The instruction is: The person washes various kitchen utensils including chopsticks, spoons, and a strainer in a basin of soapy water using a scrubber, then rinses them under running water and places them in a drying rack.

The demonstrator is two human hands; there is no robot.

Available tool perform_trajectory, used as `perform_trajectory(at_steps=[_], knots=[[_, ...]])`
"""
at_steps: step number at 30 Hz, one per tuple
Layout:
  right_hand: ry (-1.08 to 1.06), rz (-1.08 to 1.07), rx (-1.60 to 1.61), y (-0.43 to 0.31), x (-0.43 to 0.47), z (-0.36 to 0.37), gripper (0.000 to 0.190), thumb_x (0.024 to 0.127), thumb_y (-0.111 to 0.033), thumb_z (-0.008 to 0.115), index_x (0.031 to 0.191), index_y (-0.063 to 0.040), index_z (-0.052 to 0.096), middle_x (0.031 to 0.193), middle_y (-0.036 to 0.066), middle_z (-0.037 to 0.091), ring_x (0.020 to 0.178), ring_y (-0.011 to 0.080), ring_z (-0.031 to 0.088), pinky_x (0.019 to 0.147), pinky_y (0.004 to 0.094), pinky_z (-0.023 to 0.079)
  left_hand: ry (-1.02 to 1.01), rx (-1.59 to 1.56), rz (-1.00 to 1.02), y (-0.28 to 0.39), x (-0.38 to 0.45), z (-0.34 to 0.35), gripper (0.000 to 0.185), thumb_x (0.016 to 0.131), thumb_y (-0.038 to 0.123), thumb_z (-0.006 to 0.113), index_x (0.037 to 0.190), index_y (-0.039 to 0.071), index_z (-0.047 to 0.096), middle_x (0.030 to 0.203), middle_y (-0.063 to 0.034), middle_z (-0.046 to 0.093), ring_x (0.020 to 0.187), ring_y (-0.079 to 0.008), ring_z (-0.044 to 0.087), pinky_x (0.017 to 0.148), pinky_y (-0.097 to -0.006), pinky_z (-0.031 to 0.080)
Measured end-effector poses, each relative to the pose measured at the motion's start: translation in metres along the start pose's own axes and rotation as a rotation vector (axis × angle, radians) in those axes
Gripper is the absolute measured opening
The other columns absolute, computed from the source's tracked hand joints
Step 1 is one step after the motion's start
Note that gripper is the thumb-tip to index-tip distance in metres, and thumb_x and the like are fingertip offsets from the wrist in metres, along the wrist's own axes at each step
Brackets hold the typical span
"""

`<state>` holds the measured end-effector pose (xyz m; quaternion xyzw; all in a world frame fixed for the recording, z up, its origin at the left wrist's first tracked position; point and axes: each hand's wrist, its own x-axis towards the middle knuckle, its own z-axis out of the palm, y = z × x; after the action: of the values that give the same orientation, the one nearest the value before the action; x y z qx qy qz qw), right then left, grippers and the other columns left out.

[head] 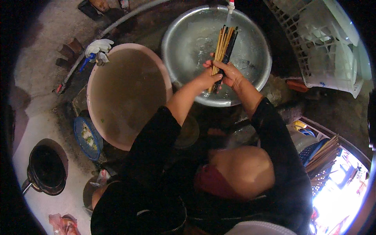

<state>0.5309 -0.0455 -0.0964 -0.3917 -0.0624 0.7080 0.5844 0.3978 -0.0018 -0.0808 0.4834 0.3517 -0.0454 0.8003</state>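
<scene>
A bundle of chopsticks [223,44], light wooden and dark ones together, is held above a large metal basin [265,63] of water. My left hand [207,77] grips the lower part of the bundle. My right hand [230,72] is closed around it just beside, with the thumb across the sticks. Beyond the chopstick tips, water runs from a spout [230,8] with a red part. To the left stands a pink tub [169,85] of cloudy water.
White gloves [98,47] hang at the pink tub's rim by a blue-handled valve [88,61]. A blue basket [77,132] with scraps, a black pan [47,166], a white plastic crate [320,53] with dishes, and a basket holding sticks [323,151] stand around.
</scene>
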Motion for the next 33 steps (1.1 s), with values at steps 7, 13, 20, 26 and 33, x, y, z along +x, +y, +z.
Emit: perform_trajectory(at_steps=[7, 13, 20, 26, 33], knots=[[0.02, -0.097, -0.083, -0.048, 0.058, -0.007, 0.042, 0.08, -0.005, 0.064, 0.118, -0.004, 0.046, 0.093, 0.011, 0.06, 0.085, 0.0233, 0.062, 0.076, 0.04, 0.054, 0.458, 0.229, 0.209, -0.017, 0.012, -0.005, 0.035, 0.086, 0.017, 0.059, 0.117, 0.005, 0.048, 0.106, -0.0063, 0.054, 0.086, -0.0149, 0.056, 0.069, -0.0303, 0.049], [-0.057, -0.157, -0.119, -0.078, 0.097, -0.022, 0.041, 0.079, -0.004, 0.065, 0.115, -0.004, 0.047, 0.095, 0.012, 0.06, 0.084, 0.0233, 0.062, 0.076, 0.0418, 0.054, 0.421, 0.145, 0.179, -0.043, -0.026, 0.01, 0.031, 0.085, 0.011, 0.058, 0.115, 0.006, 0.051, 0.113, -0.0077, 0.052, 0.089, -0.0175, 0.059, 0.071, -0.03, 0.05], [0.127, -0.222, -0.24, -0.117, 0.116, -0.014, 0.031, 0.08, -0.005, 0.061, 0.109, 0.001, 0.053, 0.101, 0.012, 0.063, 0.086, 0.0224, 0.063, 0.079, 0.0353, 0.053, 0.349, 0.026, 0.088, -0.032, -0.057, 0.022, 0.029, 0.087, 0.003, 0.052, 0.115, 0.006, 0.05, 0.115, -0.0083, 0.051, 0.091, -0.0191, 0.06, 0.073, -0.0307, 0.05], [0.182, -0.114, -0.249, -0.083, 0.099, 0.001, 0.035, 0.079, -0.007, 0.065, 0.112, -0.002, 0.054, 0.101, 0.011, 0.063, 0.092, 0.0227, 0.063, 0.077, 0.0365, 0.053, 0.355, -0.041, 0.116, -0.031, -0.064, 0.022, 0.027, 0.087, 0.004, 0.052, 0.114, 0.005, 0.051, 0.114, -0.0081, 0.052, 0.091, -0.0192, 0.06, 0.074, -0.0303, 0.049], [0.087, -0.085, -0.136, -0.041, 0.061, 0.001, 0.041, 0.078, -0.003, 0.065, 0.116, -0.003, 0.049, 0.104, 0.013, 0.061, 0.092, 0.0261, 0.062, 0.076, 0.0395, 0.053, 0.361, -0.086, 0.082, -0.04, -0.074, 0.014, 0.025, 0.087, 0.006, 0.052, 0.112, 0.006, 0.051, 0.111, -0.0069, 0.052, 0.091, -0.0184, 0.059, 0.075, -0.0301, 0.049]])
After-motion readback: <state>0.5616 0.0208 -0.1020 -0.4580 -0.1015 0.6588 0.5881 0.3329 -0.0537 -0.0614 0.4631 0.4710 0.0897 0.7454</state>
